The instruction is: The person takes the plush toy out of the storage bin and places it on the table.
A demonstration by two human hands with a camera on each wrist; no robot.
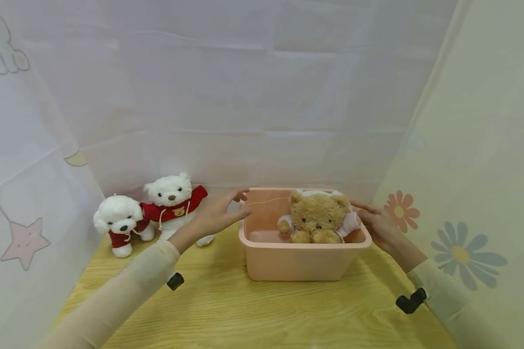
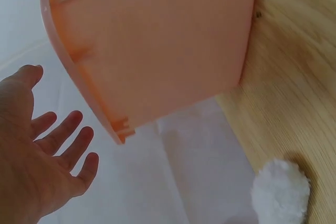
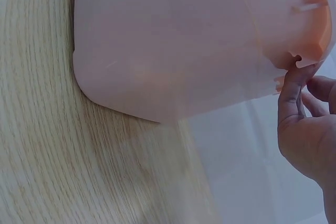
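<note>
A pale pink rectangular plastic tub (image 1: 288, 264) holding a brown plush teddy bear (image 1: 316, 218) sits centre frame, left hand (image 1: 218, 213) spread beside it, right hand (image 1: 377, 223) touching its rim.

The counter (image 1: 227, 310) is light yellow wood with a clear grain, closed in by pale printed cloth at its back, left and right edges. A pink plastic tub (image 1: 288, 264) stands on it right of the middle, towards the back edge. Two white plush dogs in red tops (image 1: 150, 213) sit side by side in the back left corner, apparently touching each other, the smaller one nearer the left edge.
</note>
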